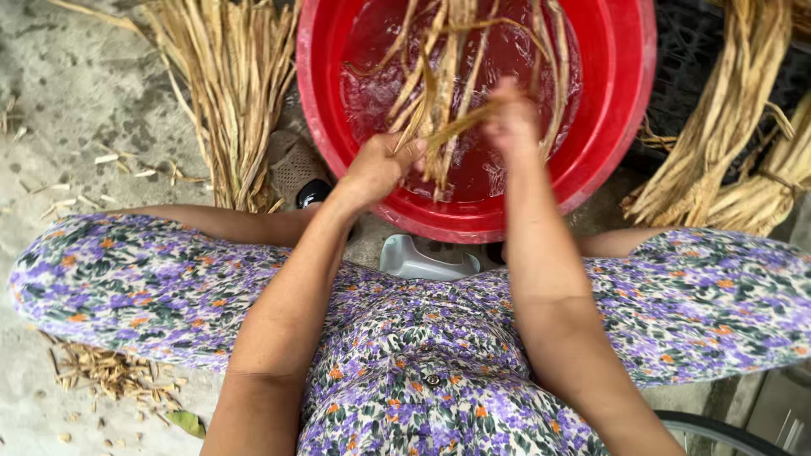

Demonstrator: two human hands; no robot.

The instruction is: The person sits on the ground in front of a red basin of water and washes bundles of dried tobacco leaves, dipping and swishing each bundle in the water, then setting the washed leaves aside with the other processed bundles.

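A red plastic basin [621, 101] holds water and stands on the ground in front of me. Several long tan dried plant strips [439, 76] hang into it, wet. My left hand [376, 169] grips the lower part of the strips over the basin's near side. My right hand [511, 122] is blurred and closed around the same strips a little higher, to the right. My knees in purple flowered cloth spread to both sides below the basin.
A loose bundle of dried strips [228, 93] lies on the concrete at the left. More bundles [735, 127] rest on a dark crate at the right. A grey low stool edge [422, 262] shows between my legs. Husk scraps [106, 371] litter the ground at lower left.
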